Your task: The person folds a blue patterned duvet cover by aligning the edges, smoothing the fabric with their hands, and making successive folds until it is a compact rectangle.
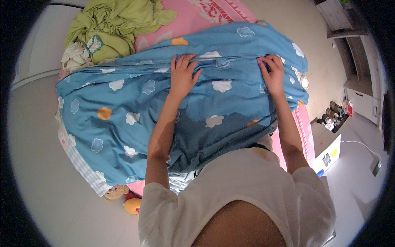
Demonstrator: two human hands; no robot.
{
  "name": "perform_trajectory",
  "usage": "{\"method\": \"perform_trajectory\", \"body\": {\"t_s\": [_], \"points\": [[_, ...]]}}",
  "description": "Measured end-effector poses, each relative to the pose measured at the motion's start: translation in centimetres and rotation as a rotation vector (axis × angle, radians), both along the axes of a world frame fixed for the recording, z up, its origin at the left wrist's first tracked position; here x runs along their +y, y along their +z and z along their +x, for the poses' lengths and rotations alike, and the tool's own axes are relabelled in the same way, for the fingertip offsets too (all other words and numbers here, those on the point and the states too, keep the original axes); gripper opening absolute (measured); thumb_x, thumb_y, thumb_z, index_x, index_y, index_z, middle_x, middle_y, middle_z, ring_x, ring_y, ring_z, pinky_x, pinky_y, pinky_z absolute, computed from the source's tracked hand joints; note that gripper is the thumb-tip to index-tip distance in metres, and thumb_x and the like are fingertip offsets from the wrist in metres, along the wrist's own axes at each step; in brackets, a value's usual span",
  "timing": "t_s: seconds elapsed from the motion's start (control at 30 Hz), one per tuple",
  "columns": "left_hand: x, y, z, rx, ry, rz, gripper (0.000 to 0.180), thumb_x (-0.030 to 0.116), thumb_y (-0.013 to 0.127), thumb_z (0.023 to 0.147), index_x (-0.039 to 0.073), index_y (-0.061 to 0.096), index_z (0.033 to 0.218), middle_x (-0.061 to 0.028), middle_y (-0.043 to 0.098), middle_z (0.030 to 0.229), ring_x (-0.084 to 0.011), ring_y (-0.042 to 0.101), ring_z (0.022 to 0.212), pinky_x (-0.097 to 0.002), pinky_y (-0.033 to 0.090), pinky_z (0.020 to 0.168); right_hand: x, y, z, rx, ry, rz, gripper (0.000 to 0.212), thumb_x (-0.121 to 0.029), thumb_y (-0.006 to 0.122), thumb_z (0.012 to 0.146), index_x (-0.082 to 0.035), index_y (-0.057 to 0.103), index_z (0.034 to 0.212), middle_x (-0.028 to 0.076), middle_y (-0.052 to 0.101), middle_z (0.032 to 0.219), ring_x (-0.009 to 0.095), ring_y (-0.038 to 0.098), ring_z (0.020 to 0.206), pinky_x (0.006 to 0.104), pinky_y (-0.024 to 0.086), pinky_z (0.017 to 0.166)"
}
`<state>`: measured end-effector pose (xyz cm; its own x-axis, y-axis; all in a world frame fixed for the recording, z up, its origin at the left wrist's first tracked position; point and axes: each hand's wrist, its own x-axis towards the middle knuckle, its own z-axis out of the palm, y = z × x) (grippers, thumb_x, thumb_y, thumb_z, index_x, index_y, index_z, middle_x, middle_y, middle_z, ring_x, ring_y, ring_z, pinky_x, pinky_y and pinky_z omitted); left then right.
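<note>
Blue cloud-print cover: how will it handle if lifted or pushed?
The blue cloud-print cover is probably floppy: it's wrinkled all over, with a long crease running by the left hand and right hand. Lifted at one spot, it would likely sag, since it spreads well past both hands. Pushed, it'd probably bunch, given those loose ripples.

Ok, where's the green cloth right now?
In the head view, the green cloth lies bunched at the upper left, on the pink bedding, beyond the blue cover.

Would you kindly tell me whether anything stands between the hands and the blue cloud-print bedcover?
Nothing visible does: the left hand and right hand both touch the bedcover directly, along a fold.
</note>
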<state>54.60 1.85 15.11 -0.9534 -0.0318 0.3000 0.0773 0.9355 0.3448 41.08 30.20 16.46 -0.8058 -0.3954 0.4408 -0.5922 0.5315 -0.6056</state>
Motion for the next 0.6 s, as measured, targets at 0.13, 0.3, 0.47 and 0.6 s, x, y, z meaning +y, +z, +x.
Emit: {"method": "perform_trajectory", "body": {"t_s": [0.13, 0.3, 0.47, 0.6], "points": [[-0.2, 0.2, 0.1, -0.017, 0.004, -0.074, 0.019, 0.017, 0.065, 0.072, 0.012, 0.067, 0.09, -0.0024, 0.053, 0.118, -0.0233, 0.047, 0.113, -0.0459, 0.029, 0.102, -0.1, 0.7, -0.5, 0.039, -0.017, -0.062, 0.009, -0.008, 0.067, 0.075, -0.005, 0.066, 0.083, 0.009, 0.058, 0.08, 0.025, 0.055, 0.078, 0.0328, 0.044, 0.07], [-1.8, -0.8, 0.3, 0.125, 0.143, -0.105, 0.018, 0.014, 0.065, 0.069, 0.012, 0.067, 0.086, -0.001, 0.057, 0.111, -0.0229, 0.051, 0.106, -0.0458, 0.031, 0.1, 0.5, 0.3, -0.6, 0.08, -0.002, 0.003, 0.009, -0.007, 0.067, 0.075, -0.005, 0.066, 0.083, 0.008, 0.059, 0.082, 0.025, 0.055, 0.077, 0.033, 0.044, 0.07], [-3.0, 0.1, 0.5, 0.185, 0.33, -0.125, 0.014, 0.008, 0.062, 0.065, 0.012, 0.066, 0.078, -0.0055, 0.055, 0.111, -0.0268, 0.052, 0.101, -0.0479, 0.031, 0.101, 2.0, -0.8, -0.6, -0.127, 0.141, -0.01, 0.012, -0.007, 0.066, 0.077, -0.004, 0.067, 0.089, 0.009, 0.058, 0.083, 0.023, 0.056, 0.081, 0.0301, 0.045, 0.073], [0.5, 1.4, 0.1, 0.232, 0.043, 0.088, 0.027, 0.007, 0.059, 0.07, 0.009, 0.06, 0.098, -0.0095, 0.055, 0.112, -0.0314, 0.05, 0.106, -0.0494, 0.032, 0.1, 5.1, -2.7, -0.7, -0.332, -0.102, -0.244, 0.013, -0.008, 0.059, 0.086, -0.002, 0.065, 0.095, 0.005, 0.062, 0.084, 0.014, 0.056, 0.077, 0.0243, 0.043, 0.072]]}}
